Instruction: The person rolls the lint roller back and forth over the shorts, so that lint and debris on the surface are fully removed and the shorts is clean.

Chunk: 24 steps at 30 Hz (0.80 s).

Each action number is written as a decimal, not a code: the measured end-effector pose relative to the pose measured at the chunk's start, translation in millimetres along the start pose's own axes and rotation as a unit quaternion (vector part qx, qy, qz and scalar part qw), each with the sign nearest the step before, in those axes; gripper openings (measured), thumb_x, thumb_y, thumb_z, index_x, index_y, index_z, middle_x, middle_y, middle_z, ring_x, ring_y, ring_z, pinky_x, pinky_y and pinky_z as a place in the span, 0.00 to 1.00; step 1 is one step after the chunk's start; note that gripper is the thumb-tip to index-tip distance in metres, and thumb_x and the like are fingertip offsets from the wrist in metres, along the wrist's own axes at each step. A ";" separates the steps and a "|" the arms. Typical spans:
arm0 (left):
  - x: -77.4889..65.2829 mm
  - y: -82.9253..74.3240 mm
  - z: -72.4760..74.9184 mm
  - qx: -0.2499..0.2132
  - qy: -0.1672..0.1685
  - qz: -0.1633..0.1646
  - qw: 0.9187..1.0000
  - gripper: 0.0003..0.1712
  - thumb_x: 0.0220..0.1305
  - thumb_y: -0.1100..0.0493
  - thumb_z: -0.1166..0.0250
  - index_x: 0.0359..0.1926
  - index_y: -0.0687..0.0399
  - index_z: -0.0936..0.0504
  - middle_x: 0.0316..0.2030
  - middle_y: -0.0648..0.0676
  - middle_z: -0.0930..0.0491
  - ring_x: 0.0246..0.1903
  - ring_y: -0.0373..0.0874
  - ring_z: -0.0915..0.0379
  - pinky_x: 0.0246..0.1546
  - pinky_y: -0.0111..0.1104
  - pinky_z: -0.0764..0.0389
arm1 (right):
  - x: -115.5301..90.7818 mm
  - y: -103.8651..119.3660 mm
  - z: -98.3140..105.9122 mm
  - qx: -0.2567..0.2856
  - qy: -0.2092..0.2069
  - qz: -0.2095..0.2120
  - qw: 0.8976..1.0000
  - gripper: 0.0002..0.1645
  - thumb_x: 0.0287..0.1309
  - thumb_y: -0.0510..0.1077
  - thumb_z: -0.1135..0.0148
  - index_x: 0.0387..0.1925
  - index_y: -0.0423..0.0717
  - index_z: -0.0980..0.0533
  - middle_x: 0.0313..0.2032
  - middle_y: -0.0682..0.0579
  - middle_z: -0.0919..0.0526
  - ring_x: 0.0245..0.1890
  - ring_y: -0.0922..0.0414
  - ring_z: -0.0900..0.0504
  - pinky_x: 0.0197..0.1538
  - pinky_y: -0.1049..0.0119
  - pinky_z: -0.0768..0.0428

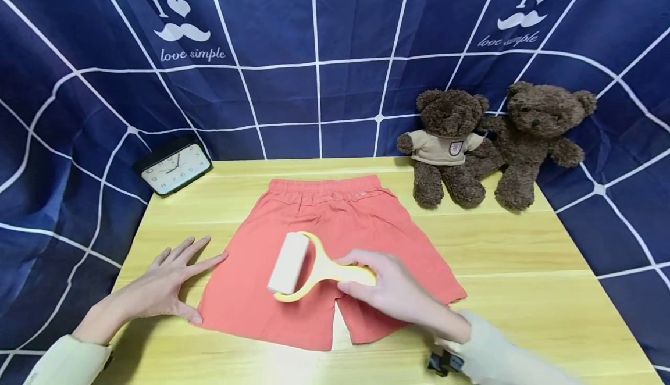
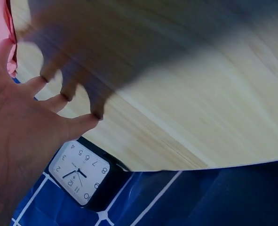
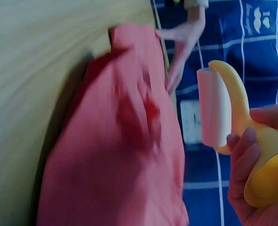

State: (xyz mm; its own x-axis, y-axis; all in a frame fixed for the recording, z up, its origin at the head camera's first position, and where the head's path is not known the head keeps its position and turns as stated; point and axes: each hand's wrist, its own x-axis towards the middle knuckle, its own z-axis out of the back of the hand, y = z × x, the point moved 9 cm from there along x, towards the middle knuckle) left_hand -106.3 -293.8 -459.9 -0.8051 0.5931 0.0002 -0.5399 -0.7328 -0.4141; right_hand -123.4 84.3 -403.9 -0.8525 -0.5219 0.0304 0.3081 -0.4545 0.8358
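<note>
Pale sleeves (image 1: 505, 347), black wrist-worn device (image 1: 445, 363)

Your right hand (image 1: 389, 286) partly hides the yellow plastic roller with a white cylinder (image 1: 323, 267) behind its fingers. Beyond those fingertips, coral-red fabric shorts (image 1: 350, 225) bear pale print (image 1: 361, 194) too small to read. Beside your left hand's (image 1: 170, 283) fingers, the left wrist view crops them.

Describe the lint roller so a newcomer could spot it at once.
On the wood-grain table lie coral-red shorts. Over them, the right hand grips the lint roller by its yellow handle. Its white cylinder sets it apart from the shorts.
</note>
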 end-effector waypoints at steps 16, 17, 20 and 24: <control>6.5 6.6 -5.5 0.093 0.027 -0.004 0.995 0.80 0.31 0.09 0.30 0.87 0.29 0.42 0.81 0.68 0.45 0.73 0.79 0.42 0.55 0.80 0.34 | 33.0 44.4 -127.2 -0.041 0.084 0.060 0.994 0.18 0.75 0.52 0.32 0.62 0.62 0.19 0.58 0.71 0.17 0.59 0.71 0.20 0.60 0.66 0.21; 6.6 5.9 -5.1 0.101 0.019 -0.011 0.995 0.79 0.32 0.09 0.31 0.86 0.31 0.40 0.80 0.69 0.44 0.72 0.78 0.41 0.54 0.79 0.32 | 34.4 46.1 -131.0 -0.044 0.083 0.062 0.994 0.18 0.75 0.53 0.32 0.63 0.62 0.19 0.58 0.71 0.17 0.59 0.71 0.20 0.60 0.66 0.21; 4.9 3.9 -3.4 0.125 -0.005 -0.031 0.992 0.76 0.36 0.07 0.32 0.85 0.33 0.38 0.78 0.70 0.41 0.70 0.78 0.38 0.50 0.78 0.28 | 39.3 50.3 -140.3 -0.054 0.079 0.065 0.993 0.19 0.75 0.54 0.33 0.63 0.61 0.19 0.58 0.70 0.16 0.57 0.71 0.20 0.57 0.67 0.21; -0.1 4.8 -3.7 0.143 -0.023 -0.038 0.989 0.78 0.35 0.06 0.32 0.85 0.34 0.39 0.78 0.69 0.42 0.70 0.77 0.38 0.48 0.76 0.27 | 45.2 51.5 -150.8 -0.061 0.082 0.067 0.992 0.19 0.77 0.55 0.35 0.64 0.61 0.20 0.59 0.70 0.17 0.58 0.71 0.20 0.57 0.67 0.21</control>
State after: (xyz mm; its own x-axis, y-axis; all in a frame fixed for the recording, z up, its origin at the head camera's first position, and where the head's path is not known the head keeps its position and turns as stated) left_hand -107.9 -296.2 -465.3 -0.7670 0.6384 0.0653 -0.6406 -0.7555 -0.1374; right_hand -82.4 -71.5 -442.2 -0.7232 -0.6896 0.0388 0.4719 -0.4523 0.7568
